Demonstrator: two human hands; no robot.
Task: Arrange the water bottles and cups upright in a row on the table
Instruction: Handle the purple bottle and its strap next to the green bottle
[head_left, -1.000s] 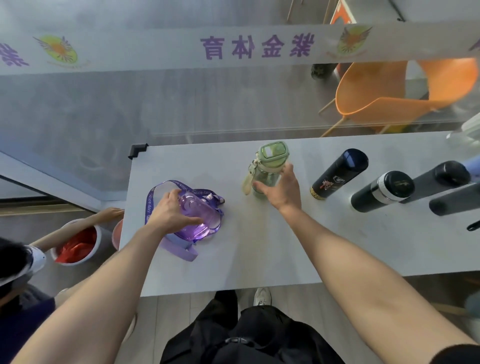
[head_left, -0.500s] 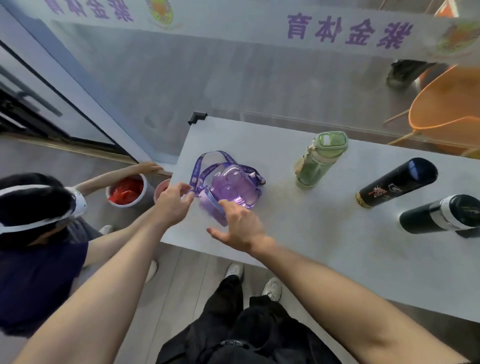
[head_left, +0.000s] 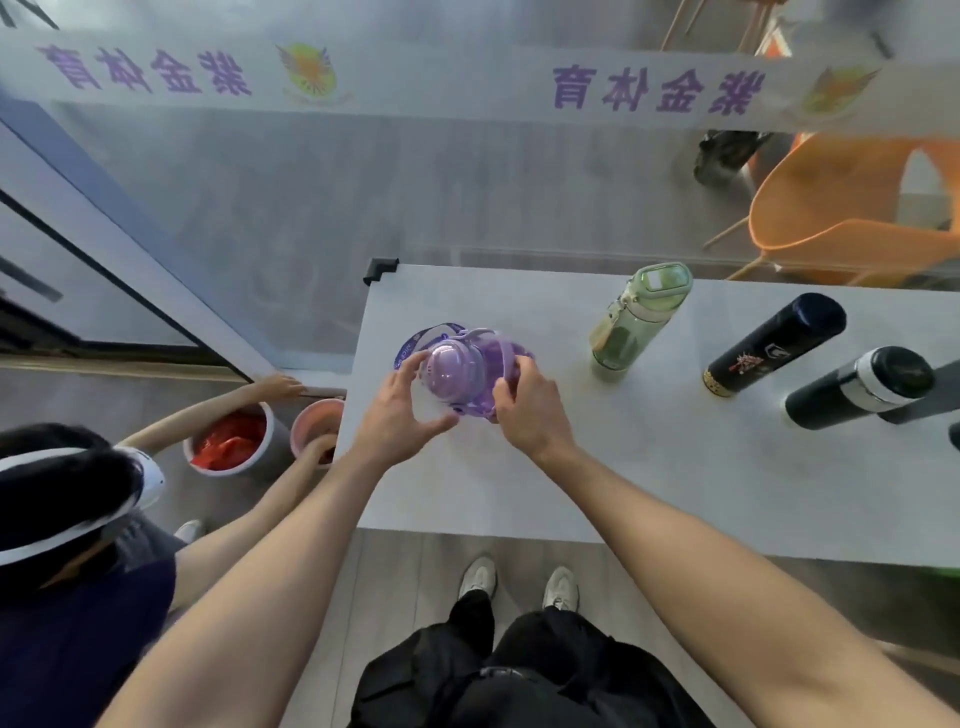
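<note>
Head view puts the purple bottle dead centre of the action, sitting near the left end of the table with its domed lid facing up at us and its strap looped round the far side. Left hand cups the near-left of the lid, fingers spread and curled with the thumb underneath; right hand wraps the right flank, fingers pressed onto the body. Looks like the standing-up step for this one, both hands steadying it on its base. To its right, the green bottle stands upright, then a dark blue flask and a black flask with a silver band, well apart and in line. Next call, by my read: let go gently, check it doesn't rock, and nudge it back level with the green one so the row reads straight
</note>
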